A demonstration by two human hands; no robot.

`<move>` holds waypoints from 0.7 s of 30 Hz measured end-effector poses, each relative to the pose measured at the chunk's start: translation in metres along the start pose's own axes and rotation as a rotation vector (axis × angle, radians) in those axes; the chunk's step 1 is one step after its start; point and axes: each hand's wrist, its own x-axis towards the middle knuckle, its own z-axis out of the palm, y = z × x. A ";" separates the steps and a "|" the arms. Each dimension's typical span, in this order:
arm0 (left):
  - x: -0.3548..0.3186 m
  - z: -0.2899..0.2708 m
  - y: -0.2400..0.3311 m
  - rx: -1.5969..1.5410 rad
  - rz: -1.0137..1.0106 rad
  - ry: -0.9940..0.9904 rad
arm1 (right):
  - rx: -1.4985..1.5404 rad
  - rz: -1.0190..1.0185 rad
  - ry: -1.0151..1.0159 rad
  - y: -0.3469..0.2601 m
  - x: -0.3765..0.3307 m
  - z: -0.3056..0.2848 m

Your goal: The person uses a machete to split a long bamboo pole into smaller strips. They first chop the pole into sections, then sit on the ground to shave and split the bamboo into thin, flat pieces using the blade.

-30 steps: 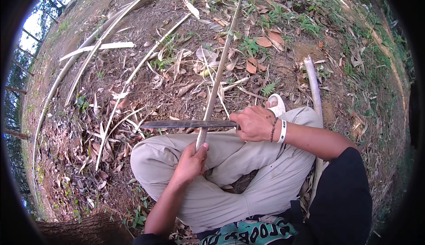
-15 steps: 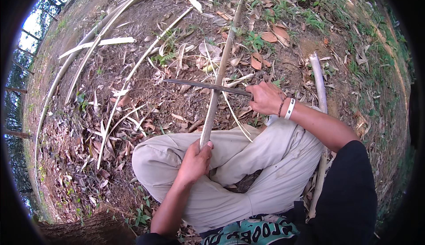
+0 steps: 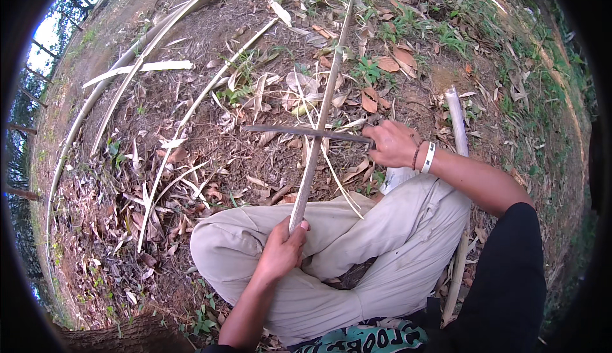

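Note:
My left hand (image 3: 280, 250) is closed around the near end of a long, narrow wooden strip (image 3: 329, 85), just above my bent leg. The strip points away from me, tilting slightly right toward its far tip. My right hand (image 3: 395, 144) grips a long dark-bladed knife (image 3: 280, 130) at its right end; the fingers mostly cover the handle. Its blade lies crosswise over the strip near mid-length, with the tip toward the left. Thin pale shavings (image 3: 341, 182) trail beside the strip, down to my trouser leg.
Several pale split strips (image 3: 210, 88) and a long curved pole (image 3: 83, 114) lie on the leaf-strewn ground at left. At right a pole (image 3: 458, 123) runs past my knee (image 3: 424, 209). A dark log (image 3: 127, 332) is at the lower left. Grass and dry leaves surround me.
My right hand and the knife have shifted a little to the right and nearer, the blade still across the strip. My left hand keeps its grip. The whole view has tilted slightly.

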 end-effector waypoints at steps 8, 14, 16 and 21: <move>0.006 0.004 -0.019 0.434 0.195 0.071 | 0.051 0.242 0.027 0.072 0.020 0.013; 0.006 -0.006 -0.019 0.279 0.107 0.088 | 0.046 0.079 0.035 0.025 0.026 0.014; 0.004 -0.006 -0.023 0.315 0.133 0.095 | -0.048 -0.113 -0.080 -0.006 0.012 0.006; -0.006 0.006 -0.010 0.555 0.163 0.119 | -0.053 -0.038 0.207 0.090 0.034 0.042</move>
